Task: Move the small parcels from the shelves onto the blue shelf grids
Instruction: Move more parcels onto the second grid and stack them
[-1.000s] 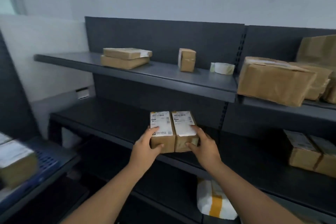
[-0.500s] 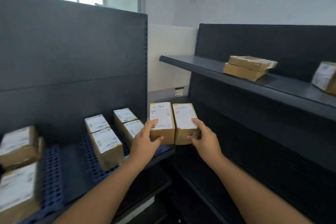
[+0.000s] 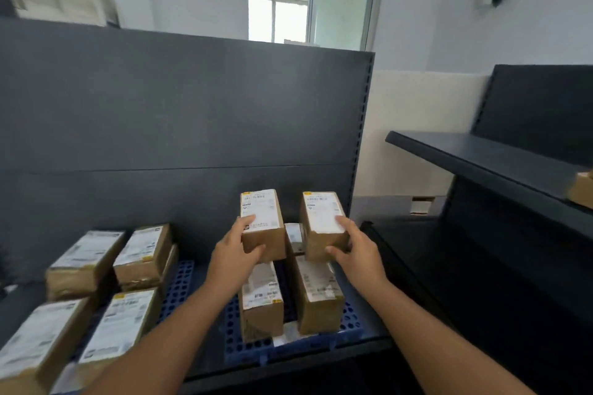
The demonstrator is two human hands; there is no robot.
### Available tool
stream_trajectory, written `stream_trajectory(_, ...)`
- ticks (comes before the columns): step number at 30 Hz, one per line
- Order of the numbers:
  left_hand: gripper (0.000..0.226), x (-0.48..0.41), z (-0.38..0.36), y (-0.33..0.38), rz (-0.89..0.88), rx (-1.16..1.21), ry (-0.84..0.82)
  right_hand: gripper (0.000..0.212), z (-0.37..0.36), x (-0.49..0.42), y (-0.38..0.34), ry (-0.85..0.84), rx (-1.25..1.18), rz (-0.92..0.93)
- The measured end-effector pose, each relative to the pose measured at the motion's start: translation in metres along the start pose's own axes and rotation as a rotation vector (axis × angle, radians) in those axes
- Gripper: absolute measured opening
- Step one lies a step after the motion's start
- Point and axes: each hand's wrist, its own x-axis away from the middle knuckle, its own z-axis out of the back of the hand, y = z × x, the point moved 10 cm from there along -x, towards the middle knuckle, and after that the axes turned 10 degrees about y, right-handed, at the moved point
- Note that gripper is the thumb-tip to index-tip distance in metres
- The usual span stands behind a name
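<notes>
My left hand (image 3: pixel 232 258) grips a small brown parcel with a white label (image 3: pixel 261 221). My right hand (image 3: pixel 356 253) grips a second labelled parcel (image 3: pixel 322 223). The two parcels are held a little apart, above the right blue shelf grid (image 3: pixel 349 329). On that grid lie two parcels (image 3: pixel 261 303) (image 3: pixel 319 297) side by side, and a third (image 3: pixel 295 236) shows behind them between the held ones. Further left, several labelled parcels (image 3: pixel 142 255) sit around another blue grid (image 3: pixel 178 285).
A dark back panel (image 3: pixel 179 112) rises behind the grids. To the right stands the dark shelving unit, its upper shelf (image 3: pixel 481 155) bearing a brown parcel (image 3: pixel 582 187) at the frame edge. A window and a wall clock are above.
My view has swung further left onto the blue grids. Both hands carried the parcels from beside the grid to above it, and the two parcels have come apart.
</notes>
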Motion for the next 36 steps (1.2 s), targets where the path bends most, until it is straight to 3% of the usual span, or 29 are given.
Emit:
stream_trajectory(15,0.055,-0.052,-0.029,-0.06,0.094,-0.134,0.043,0.065,-0.093,-0.067,0.034,-0.143,-0.043,0.073)
stream_trajectory(26,0.074,-0.049,-0.028,-0.068,0.082,-0.122,0.066,0.067,-0.093,-0.063,0.033,-0.138,0.015,0.086)
stream_trajectory(36,0.076,-0.037,-0.013,-0.047,0.022,-0.15,0.079,0.075,-0.066,-0.06,0.027,-0.11,0.041,0.078)
